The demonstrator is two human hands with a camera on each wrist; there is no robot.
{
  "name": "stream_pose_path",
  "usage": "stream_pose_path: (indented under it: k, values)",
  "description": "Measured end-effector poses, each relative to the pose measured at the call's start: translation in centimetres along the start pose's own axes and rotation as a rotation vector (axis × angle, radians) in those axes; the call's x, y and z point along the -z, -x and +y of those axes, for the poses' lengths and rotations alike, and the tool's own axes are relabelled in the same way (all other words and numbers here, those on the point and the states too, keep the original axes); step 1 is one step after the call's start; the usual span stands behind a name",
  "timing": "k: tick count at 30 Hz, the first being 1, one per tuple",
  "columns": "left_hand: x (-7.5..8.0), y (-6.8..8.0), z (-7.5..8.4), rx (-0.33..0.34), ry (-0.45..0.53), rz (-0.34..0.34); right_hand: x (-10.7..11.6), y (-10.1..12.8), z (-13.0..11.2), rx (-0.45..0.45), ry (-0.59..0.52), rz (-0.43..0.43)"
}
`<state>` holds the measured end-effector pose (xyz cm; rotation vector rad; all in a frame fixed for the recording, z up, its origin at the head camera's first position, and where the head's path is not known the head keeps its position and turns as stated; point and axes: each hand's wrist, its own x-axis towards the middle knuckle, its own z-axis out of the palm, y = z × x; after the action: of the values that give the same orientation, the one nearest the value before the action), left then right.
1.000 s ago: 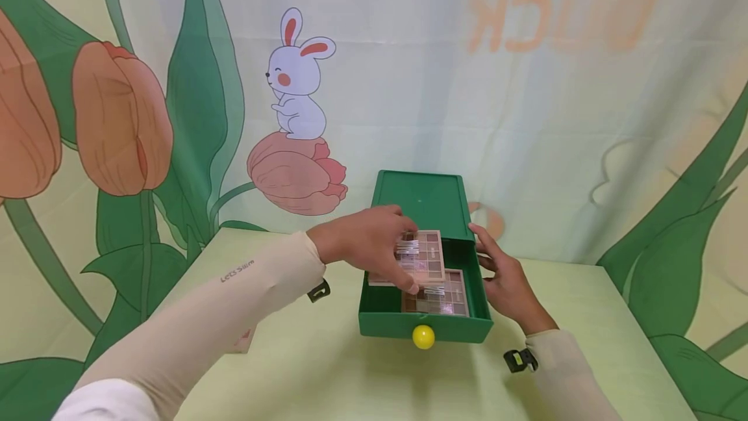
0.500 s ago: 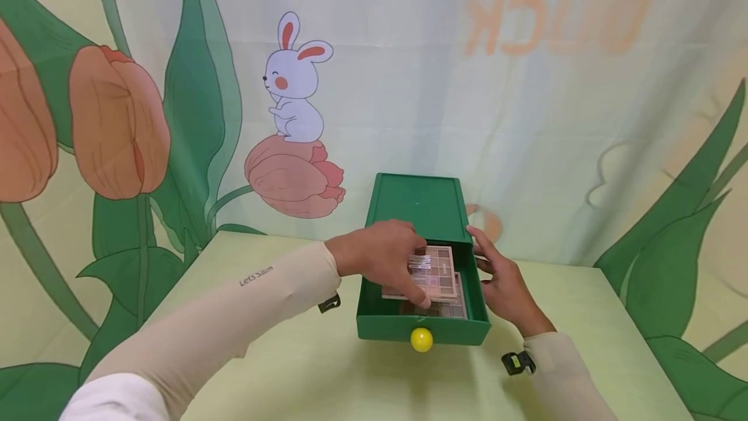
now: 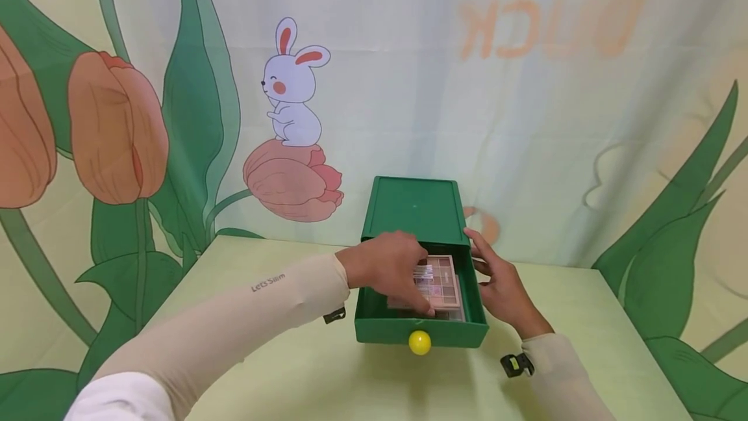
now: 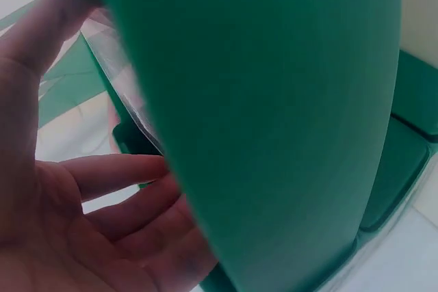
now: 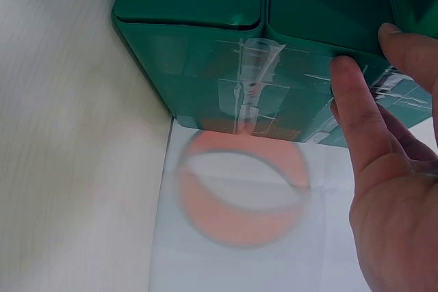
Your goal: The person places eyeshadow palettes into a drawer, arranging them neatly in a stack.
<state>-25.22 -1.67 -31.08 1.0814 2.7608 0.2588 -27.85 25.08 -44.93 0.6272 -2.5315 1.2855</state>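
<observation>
A green drawer box (image 3: 415,210) stands on the table with its drawer (image 3: 380,332) pulled out; a yellow ball knob (image 3: 419,343) is on the front. Inside the drawer, my left hand (image 3: 386,268) holds a pinkish eyeshadow palette (image 3: 445,281) with thumb and fingers on opposite edges. Beneath it lies a second palette (image 3: 461,306), mostly covered. In the left wrist view the drawer's green wall hides most of the held palette. My right hand (image 3: 505,288) rests its extended fingers against the box's right side, where clear tape (image 5: 256,80) shows in the right wrist view.
The light green table (image 3: 280,356) extends around the box. Behind it hangs a curtain (image 3: 403,96) printed with tulips and a rabbit. In the right wrist view, the taped side of the box stands near the curtain.
My left hand has lowered the palette into the drawer, moving right and toward the front, over the other palette. The right hand keeps its place at the box's side.
</observation>
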Motion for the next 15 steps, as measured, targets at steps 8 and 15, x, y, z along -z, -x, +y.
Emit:
stream_pose_path:
  k: [8, 15]
  values:
    - [-1.1, -0.6, 0.1, 0.025, -0.036, -0.02, 0.0, -0.1, 0.1, 0.021, -0.008, 0.0]
    - [-1.8, -0.7, 0.3, 0.014, -0.117, -0.009, 0.0, 0.0, 0.2, 0.023, -0.003, 0.002]
